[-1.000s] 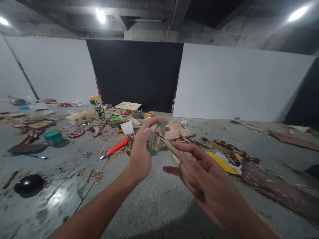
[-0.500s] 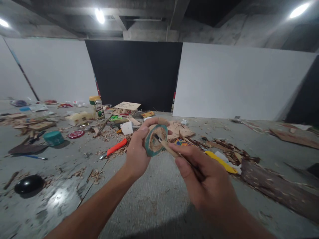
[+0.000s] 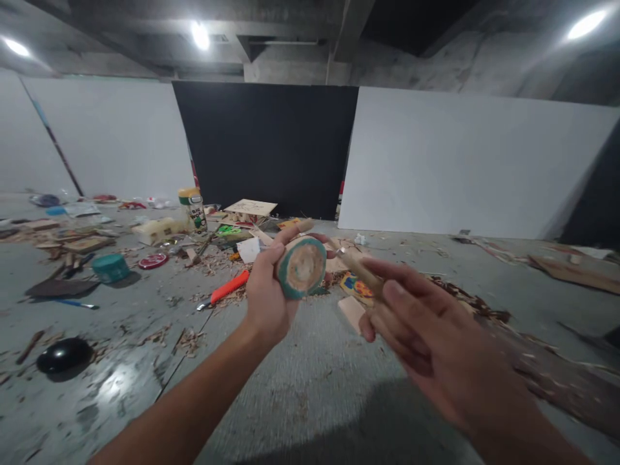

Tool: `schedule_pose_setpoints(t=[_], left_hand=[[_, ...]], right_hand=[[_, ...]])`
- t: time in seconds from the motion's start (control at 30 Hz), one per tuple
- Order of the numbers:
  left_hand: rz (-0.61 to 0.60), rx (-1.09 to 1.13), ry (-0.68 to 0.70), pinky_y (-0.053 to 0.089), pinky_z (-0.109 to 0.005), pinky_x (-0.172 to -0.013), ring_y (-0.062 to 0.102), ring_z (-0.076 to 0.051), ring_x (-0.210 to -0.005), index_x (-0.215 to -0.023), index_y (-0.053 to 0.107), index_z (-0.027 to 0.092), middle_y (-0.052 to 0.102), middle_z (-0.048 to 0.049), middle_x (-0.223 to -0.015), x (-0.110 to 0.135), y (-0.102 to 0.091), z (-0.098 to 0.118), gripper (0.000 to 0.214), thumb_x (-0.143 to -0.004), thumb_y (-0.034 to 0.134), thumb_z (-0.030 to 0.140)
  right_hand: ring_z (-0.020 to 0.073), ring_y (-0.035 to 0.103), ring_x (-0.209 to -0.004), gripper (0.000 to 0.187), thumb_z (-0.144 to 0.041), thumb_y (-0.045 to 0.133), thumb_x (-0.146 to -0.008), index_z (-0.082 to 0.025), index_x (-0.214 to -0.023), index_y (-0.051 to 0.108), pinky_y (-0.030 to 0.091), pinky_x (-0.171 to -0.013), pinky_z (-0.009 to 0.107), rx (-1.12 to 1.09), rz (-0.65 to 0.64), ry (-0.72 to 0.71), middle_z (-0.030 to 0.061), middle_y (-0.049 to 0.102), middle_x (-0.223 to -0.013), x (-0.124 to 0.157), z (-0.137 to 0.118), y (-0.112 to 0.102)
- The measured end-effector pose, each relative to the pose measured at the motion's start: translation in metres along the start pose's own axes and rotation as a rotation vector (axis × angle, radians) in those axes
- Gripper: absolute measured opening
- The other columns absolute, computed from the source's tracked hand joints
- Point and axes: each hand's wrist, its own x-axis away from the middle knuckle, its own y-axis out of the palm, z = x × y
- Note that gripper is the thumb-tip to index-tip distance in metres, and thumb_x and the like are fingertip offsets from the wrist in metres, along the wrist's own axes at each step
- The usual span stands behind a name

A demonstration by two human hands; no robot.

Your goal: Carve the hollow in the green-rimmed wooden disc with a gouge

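Note:
In my left hand (image 3: 265, 290) is a round wooden disc (image 3: 306, 266) with a teal painted rim and a rough, bare, hollowed middle, its face turned towards me. The fingers curl around its far edge. My right hand (image 3: 438, 332), slightly blurred, grips a paintbrush (image 3: 362, 270) with a pale wooden handle; its metal collar points at the disc but stays apart from it, and the bristles are hard to make out. A pale wood piece (image 3: 352, 312) shows just beside the right fingers. Left of the disc, an orange box cutter (image 3: 230, 287) lies on the floor.
Wood shavings and scraps cover much of the concrete floor (image 3: 290, 400). On the left are a teal jar (image 3: 110, 267), a black rounded object (image 3: 64, 356), a blue brush (image 3: 77, 304) and a red lid (image 3: 153, 260). A yellow-lidded bottle (image 3: 192, 210) stands further back.
My right hand has drawn the brush back to the right, off the disc's middle. The disc has turned to face me more squarely.

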Motion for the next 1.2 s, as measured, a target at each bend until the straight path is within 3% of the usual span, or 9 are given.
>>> schedule_pose_setpoints(t=[0.07, 0.17, 0.4, 0.53, 0.67, 0.77, 1.03, 1.1, 1.2], left_hand=[[0.027, 0.046, -0.087, 0.058, -0.042, -0.072, 0.07, -0.03, -0.095, -0.112, 0.06, 0.016, 0.073, -0.0128, -0.099, -0.001, 0.003, 0.006, 0.04, -0.083, 0.037, 0.032], [0.031, 0.094, -0.17, 0.058, -0.044, -0.074, 0.071, -0.031, -0.095, -0.109, 0.058, 0.016, 0.074, -0.0124, -0.096, -0.001, 0.005, 0.011, 0.037, -0.084, 0.035, 0.031], [-0.089, 0.086, -0.219, 0.057, -0.045, -0.077, 0.071, -0.032, -0.095, -0.109, 0.059, 0.015, 0.074, -0.012, -0.093, 0.003, 0.005, 0.012, 0.034, -0.085, 0.04, 0.03], [-0.136, 0.084, -0.181, 0.057, -0.044, -0.078, 0.071, -0.029, -0.086, -0.105, 0.061, 0.014, 0.073, -0.0123, -0.092, 0.004, 0.005, 0.009, 0.033, -0.085, 0.038, 0.027], [-0.167, 0.029, -0.106, 0.057, -0.041, -0.074, 0.07, -0.029, -0.089, -0.104, 0.065, 0.012, 0.072, -0.014, -0.098, 0.004, 0.003, 0.004, 0.039, -0.082, 0.038, 0.031], [-0.164, 0.021, -0.027, 0.057, -0.039, -0.071, 0.069, -0.029, -0.091, -0.1, 0.067, 0.015, 0.071, -0.0126, -0.098, 0.004, 0.001, 0.002, 0.039, -0.08, 0.041, 0.036], [-0.118, 0.048, 0.114, 0.058, -0.04, -0.073, 0.068, -0.028, -0.097, -0.102, 0.067, 0.018, 0.072, -0.0107, -0.102, 0.008, 0.0, -0.004, 0.038, -0.085, 0.041, 0.04], [-0.11, 0.039, 0.149, 0.058, -0.038, -0.073, 0.068, -0.028, -0.099, -0.103, 0.068, 0.019, 0.072, -0.0104, -0.104, 0.009, 0.001, -0.004, 0.038, -0.085, 0.041, 0.04], [-0.091, 0.039, 0.163, 0.059, -0.039, -0.071, 0.068, -0.029, -0.099, -0.107, 0.068, 0.019, 0.072, -0.0105, -0.104, 0.009, 0.002, 0.0, 0.04, -0.082, 0.043, 0.038]], right_hand=[[0.0116, 0.053, -0.044, 0.023, -0.027, 0.061, -0.09, -0.031, -0.11, 0.073, 0.055, -0.054, 0.028, 0.329, 0.013, -0.24, -0.0032, 0.066, -0.062, 0.004, 0.001, -0.001], [0.0151, 0.071, -0.068, 0.029, -0.016, 0.059, -0.088, -0.03, -0.11, 0.073, 0.057, -0.062, 0.025, 0.618, -0.005, -0.506, 0.0001, 0.078, -0.087, 0.009, 0.002, 0.001], [0.0096, 0.062, -0.049, 0.028, -0.013, 0.057, -0.088, -0.025, -0.108, 0.072, 0.052, -0.052, 0.021, 0.712, -0.088, -0.563, -0.0047, 0.074, -0.068, 0.008, -0.002, 0.003], [0.0097, 0.062, -0.053, 0.027, -0.013, 0.057, -0.088, -0.026, -0.107, 0.071, 0.05, -0.055, 0.021, 0.736, -0.099, -0.568, -0.0055, 0.074, -0.069, 0.008, 0.001, 0.003], [0.0121, 0.064, -0.062, 0.028, -0.015, 0.054, -0.091, -0.028, -0.112, 0.067, 0.049, -0.057, 0.023, 0.724, -0.106, -0.521, -0.0031, 0.072, -0.075, 0.013, 0.007, 0.008], [0.0125, 0.06, -0.06, 0.025, -0.019, 0.05, -0.093, -0.028, -0.11, 0.065, 0.045, -0.053, 0.024, 0.575, -0.1, -0.368, -0.0011, 0.069, -0.077, 0.018, 0.012, 0.015], [0.0055, 0.013, -0.039, 0.025, -0.047, 0.053, -0.095, -0.027, -0.105, 0.064, 0.034, -0.045, 0.019, -0.415, -0.182, 0.361, -0.015, 0.018, -0.046, 0.024, 0.012, 0.036], [0.0054, 0.014, -0.038, 0.024, -0.046, 0.053, -0.095, -0.027, -0.103, 0.065, 0.034, -0.043, 0.019, -0.396, -0.16, 0.348, -0.0144, 0.02, -0.046, 0.025, 0.013, 0.037], [0.0071, 0.039, -0.043, 0.017, -0.035, 0.056, -0.095, -0.033, -0.106, 0.068, 0.039, -0.045, 0.018, -0.013, -0.055, 0.017, -0.0075, 0.05, -0.055, 0.026, 0.016, 0.031]])
